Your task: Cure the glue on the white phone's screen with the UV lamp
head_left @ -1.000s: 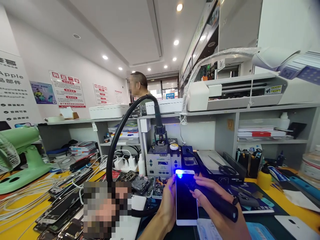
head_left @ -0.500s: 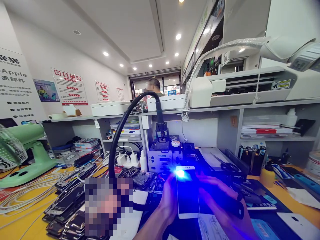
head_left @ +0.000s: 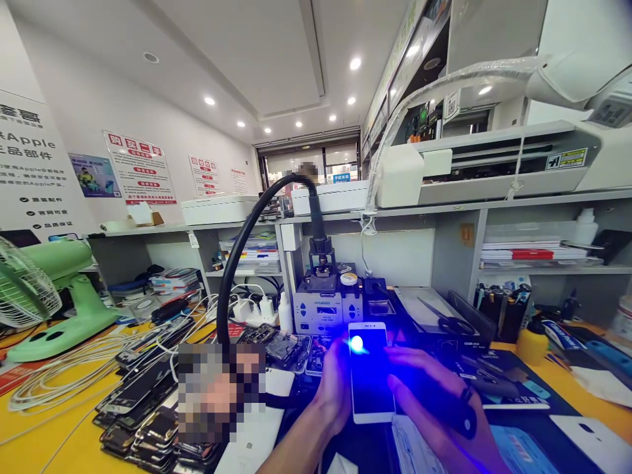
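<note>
A white-framed smartphone (head_left: 372, 417) stands nearly upright in front of me, its dark screen towards me. Strong blue light washes over it, with a glaring spot near the upper left of the screen. My left hand (head_left: 334, 388) is closed around the phone's left edge, some fingers hidden behind it. On the other side, my right hand (head_left: 419, 382) has its fingers closed at the phone's right edge; the blue glow blurs the exact contact. A black band (head_left: 467, 411) circles my right wrist.
A grey soldering station (head_left: 323, 313) stands behind the phone. At left, stacked phone parts (head_left: 143, 428), white cables (head_left: 54, 385) and a green fan (head_left: 74, 316) crowd the yellow desk. Scissors (head_left: 451, 322) and a yellow bottle (head_left: 532, 343) are at right. A black hose (head_left: 232, 263) arches upward.
The view has shifted slightly. Both hands stay at the phone, and the right fingers show more clearly. The blue glare has shrunk, and the person behind the counter has sunk lower.
</note>
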`<state>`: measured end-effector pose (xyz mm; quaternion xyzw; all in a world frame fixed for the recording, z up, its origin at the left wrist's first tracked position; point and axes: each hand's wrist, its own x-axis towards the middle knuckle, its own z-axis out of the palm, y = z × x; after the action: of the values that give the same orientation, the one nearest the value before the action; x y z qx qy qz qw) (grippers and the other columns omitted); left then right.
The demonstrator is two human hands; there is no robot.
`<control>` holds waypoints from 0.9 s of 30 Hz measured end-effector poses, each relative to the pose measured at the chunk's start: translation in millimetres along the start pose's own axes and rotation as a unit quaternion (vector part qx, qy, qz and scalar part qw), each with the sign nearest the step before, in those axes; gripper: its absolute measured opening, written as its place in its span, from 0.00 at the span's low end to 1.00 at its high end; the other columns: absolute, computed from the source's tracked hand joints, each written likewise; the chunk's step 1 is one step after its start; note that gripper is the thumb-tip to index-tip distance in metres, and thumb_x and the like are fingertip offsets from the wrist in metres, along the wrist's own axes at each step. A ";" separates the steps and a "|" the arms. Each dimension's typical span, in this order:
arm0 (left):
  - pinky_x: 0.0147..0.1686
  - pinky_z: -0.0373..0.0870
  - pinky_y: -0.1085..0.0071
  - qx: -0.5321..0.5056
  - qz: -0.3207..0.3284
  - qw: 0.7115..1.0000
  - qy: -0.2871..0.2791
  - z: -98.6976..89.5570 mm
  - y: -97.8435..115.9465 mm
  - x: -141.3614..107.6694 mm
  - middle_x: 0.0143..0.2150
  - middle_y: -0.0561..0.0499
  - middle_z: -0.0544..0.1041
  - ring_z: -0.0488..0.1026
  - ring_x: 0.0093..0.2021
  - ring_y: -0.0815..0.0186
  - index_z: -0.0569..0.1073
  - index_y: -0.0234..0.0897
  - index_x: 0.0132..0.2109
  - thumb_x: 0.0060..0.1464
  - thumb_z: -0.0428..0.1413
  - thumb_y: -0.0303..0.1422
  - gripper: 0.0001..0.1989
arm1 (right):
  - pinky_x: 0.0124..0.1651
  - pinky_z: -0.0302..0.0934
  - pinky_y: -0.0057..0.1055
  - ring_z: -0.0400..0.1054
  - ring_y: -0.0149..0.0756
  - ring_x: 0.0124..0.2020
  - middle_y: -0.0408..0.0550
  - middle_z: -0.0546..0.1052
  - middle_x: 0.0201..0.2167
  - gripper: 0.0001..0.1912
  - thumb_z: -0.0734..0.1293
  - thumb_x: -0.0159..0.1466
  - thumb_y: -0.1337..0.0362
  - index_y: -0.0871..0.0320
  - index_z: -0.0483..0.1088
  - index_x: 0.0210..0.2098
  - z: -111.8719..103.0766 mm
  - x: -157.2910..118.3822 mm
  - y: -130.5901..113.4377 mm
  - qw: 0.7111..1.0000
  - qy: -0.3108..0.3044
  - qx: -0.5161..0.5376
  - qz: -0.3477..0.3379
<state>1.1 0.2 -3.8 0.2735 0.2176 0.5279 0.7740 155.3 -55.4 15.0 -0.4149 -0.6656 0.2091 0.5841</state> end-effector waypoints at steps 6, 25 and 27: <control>0.56 0.66 0.56 0.025 0.018 0.999 0.009 10.0 5.5 -2.2 0.42 0.41 0.83 0.78 0.46 0.48 0.79 0.31 0.47 0.58 0.54 0.47 0.23 | 0.57 0.72 0.46 0.74 0.52 0.54 0.50 0.80 0.51 0.09 0.70 0.64 0.57 0.46 0.77 0.44 -6.9 1.7 11.7 0.997 -0.045 -0.035 -0.048; 0.56 0.67 0.57 0.016 0.012 1.000 0.023 1.8 6.6 1.7 0.42 0.40 0.82 0.77 0.48 0.50 0.79 0.29 0.50 0.58 0.55 0.50 0.27 | 0.47 0.75 0.35 0.77 0.45 0.47 0.50 0.81 0.46 0.05 0.70 0.65 0.60 0.50 0.77 0.41 -6.2 2.5 6.7 0.995 -0.063 -0.035 -0.066; 0.55 0.67 0.58 0.014 0.023 0.999 0.028 2.2 7.8 1.4 0.42 0.41 0.82 0.77 0.48 0.50 0.78 0.30 0.50 0.58 0.56 0.49 0.26 | 0.48 0.74 0.36 0.77 0.45 0.47 0.50 0.81 0.45 0.05 0.70 0.65 0.60 0.50 0.77 0.40 -5.9 3.0 3.8 0.995 -0.062 -0.032 -0.068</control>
<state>-2.5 3.4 2.9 0.2740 0.2405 0.5499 0.7515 162.2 -52.1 15.3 -0.3732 -0.7337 0.1723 0.5411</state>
